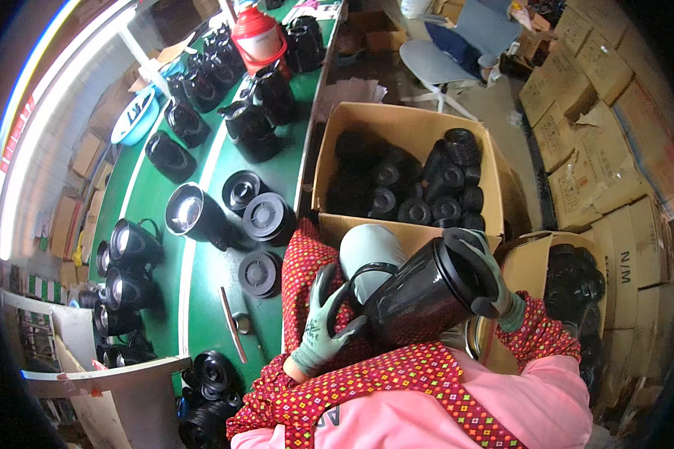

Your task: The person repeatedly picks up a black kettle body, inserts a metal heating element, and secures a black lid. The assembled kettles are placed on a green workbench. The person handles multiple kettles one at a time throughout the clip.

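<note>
A glossy black jug body (413, 292) lies slantwise above my lap, its wide dark ring (452, 273) toward the right. My right hand (483, 275), in a grey-green glove with dark fingertips, grips that ring end. At the opposite end, my gloved left hand (328, 320) cups the jug beside its thin loop handle (373, 268), thumb and fingers spread around it. The jug's underside is hidden. To the left, on the green worktable (213, 314), a grey round base part (258, 274) sits nearest my left hand. A flat metal strip (233, 325) lies by a small round metal piece (242, 323).
A cardboard box (410, 115) holding black round parts stands ahead; another box (517, 264) is at my right. Black jugs (250, 129) and a red jug (258, 39) stand along the table. Stacked cartons (590, 140) line the right. An office chair (432, 62) is beyond.
</note>
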Tool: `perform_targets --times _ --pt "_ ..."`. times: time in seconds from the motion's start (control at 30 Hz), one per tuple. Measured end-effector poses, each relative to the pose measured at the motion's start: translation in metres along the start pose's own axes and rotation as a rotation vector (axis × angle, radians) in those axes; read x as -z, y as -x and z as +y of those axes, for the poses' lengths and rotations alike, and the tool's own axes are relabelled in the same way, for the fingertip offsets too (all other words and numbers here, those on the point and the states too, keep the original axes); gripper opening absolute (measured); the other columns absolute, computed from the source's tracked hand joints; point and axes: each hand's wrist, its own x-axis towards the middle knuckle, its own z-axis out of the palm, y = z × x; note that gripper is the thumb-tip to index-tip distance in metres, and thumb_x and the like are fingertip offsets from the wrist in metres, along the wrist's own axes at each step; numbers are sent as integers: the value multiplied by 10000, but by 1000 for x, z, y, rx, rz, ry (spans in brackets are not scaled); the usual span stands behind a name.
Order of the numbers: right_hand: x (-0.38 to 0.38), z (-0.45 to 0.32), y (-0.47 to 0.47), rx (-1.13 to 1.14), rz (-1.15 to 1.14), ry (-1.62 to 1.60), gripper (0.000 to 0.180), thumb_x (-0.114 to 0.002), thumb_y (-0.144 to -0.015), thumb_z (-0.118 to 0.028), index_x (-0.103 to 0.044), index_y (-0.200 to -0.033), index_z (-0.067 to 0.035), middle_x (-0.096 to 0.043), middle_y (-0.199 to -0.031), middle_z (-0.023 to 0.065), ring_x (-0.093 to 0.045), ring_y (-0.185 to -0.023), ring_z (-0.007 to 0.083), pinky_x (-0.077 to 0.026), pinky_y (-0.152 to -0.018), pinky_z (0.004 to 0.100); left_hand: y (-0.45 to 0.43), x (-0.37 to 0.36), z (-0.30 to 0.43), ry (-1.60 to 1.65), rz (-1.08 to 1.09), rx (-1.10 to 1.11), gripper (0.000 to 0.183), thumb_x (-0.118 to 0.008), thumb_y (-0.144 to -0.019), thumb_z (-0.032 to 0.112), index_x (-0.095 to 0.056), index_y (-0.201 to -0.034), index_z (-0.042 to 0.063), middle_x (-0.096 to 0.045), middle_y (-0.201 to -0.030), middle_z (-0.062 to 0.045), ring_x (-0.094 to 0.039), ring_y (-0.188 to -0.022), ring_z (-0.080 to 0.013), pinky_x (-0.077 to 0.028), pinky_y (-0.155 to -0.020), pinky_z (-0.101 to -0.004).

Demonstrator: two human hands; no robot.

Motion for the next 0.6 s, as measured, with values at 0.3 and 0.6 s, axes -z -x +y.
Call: perform_targets --times 0.3,0.6 --pt "-14 -47 1 341 -42 335 1113 -807 -659 -733 -493 -1531 -117 -379 -1553 323 -400 -1380 537 -323 -1126 637 -10 -36 -1 780 164 229 338 -613 -1002 209 -635 -1276 12 -640 -1300 -171 -620 -1186 -312 -504 -1006 -405" --pt "-89 44 -2 -217 233 -1146 585 -485 -1105 -424 -393 -1575 -87 -530 -1498 77 -535 -1336 206 -460 -1117 377 -54 64 111 -239 524 -706 262 -779 -777 218 -718 -958 38 -710 -1147 -174 -659 -1164 -432 -465 -1044 -612"
